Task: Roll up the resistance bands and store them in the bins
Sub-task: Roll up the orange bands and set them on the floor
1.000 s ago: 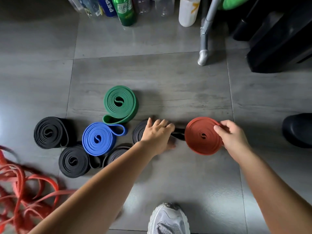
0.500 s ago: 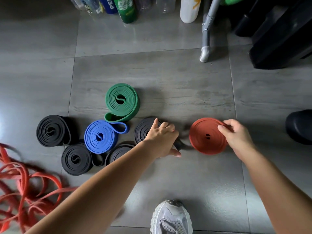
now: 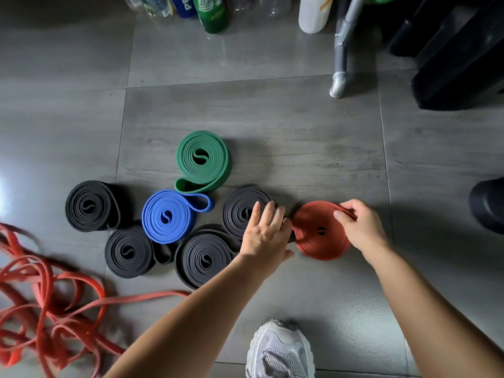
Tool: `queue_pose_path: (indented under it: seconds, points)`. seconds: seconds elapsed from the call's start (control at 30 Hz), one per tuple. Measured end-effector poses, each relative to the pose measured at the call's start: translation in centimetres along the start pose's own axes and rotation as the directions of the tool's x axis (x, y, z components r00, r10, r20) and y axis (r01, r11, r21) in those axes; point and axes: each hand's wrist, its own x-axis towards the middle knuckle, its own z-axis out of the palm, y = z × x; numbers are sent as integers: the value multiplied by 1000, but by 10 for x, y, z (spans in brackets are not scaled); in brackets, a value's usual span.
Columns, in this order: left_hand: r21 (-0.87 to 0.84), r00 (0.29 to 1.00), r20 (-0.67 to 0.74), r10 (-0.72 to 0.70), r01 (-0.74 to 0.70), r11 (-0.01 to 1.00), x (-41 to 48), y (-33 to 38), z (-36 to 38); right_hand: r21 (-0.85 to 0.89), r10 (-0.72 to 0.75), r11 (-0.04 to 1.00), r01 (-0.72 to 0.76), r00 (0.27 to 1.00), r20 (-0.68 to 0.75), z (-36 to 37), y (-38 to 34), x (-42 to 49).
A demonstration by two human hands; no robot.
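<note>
head cam: right hand [image 3: 362, 227] pinches red band roll [image 3: 319, 236], left hand [image 3: 266, 233] flat, fingers apart. next: w/ bins unseen, find one.

Far ahead of my hands, along the top edge, stand some bottles. On the blue bottle [image 3: 183, 5], up and left of my left hand [image 3: 266, 233], I can read the white letters "PE", cut off by the frame. The green bottle [image 3: 212, 12] just right of it carries a pale label with print too small for me to make out. The white bottle [image 3: 313, 13], ahead of my right hand [image 3: 360, 227], shows a yellow mark I cannot read. The clear bottle [image 3: 148, 6] at far left has unreadable print.
</note>
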Motion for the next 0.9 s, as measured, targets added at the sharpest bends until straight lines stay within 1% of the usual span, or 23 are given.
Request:
queue_pose_path:
  seconds: [0.07, 0.13, 0.2, 0.3, 0.33, 0.43, 0.53, 0.63, 0.73, 0.83, 0.9]
  points:
    - [48, 992, -112, 50, -44, 998, 1, 6, -7, -1, 9, 1000, -9, 1000, -7, -3, 3, -1]
    - [41, 977, -177, 115, -109, 993, 3, 11, -15, -6, 17, 1000, -17, 1000, -18, -6, 6, -2]
    - [97, 977, -153, 148, -134, 986, 0, 10, -18, 4, 23, 1000, -23, 999, -36, -9, 9, -2]
    - [216, 952, -150, 268, -233, 948, -11, 1, -15, 27, 25, 999, -24, 999, -39, -10, 9, -3]
    - [240, 947, -146, 287, -247, 939, -15, -3, -15, 33, 21, 999, -20, 999, -36, -9, 7, -4]
    - [216, 938, -186, 293, -252, 943, -23, -10, -13, 30, 0, 1000, 1, 1000, -5, 0, 0, -7]
    - [165, 946, -199, 255, -224, 961, -28, -12, -9, -15, -11, 1000, 12, 1000, 26, 11, -10, -10]
    - [24, 970, -206, 132, -129, 991, -31, -11, -5, -67, -20, 998, 21, 1000, 15, 20, -17, -15]
    - [-108, 983, -182, -20, 0, 994, -33, -7, -3, -172, -60, 984, 52, 997, -38, 28, -21, -24]
    - [-120, 985, -144, -97, 80, 990, -33, 1, -4, -245, -76, 968, 47, 991, -112, 36, -24, -35]
    - [-115, 982, -147, -118, 101, 988, -33, 6, -2, -397, -128, 917, 47, 975, -182, 38, -23, -39]
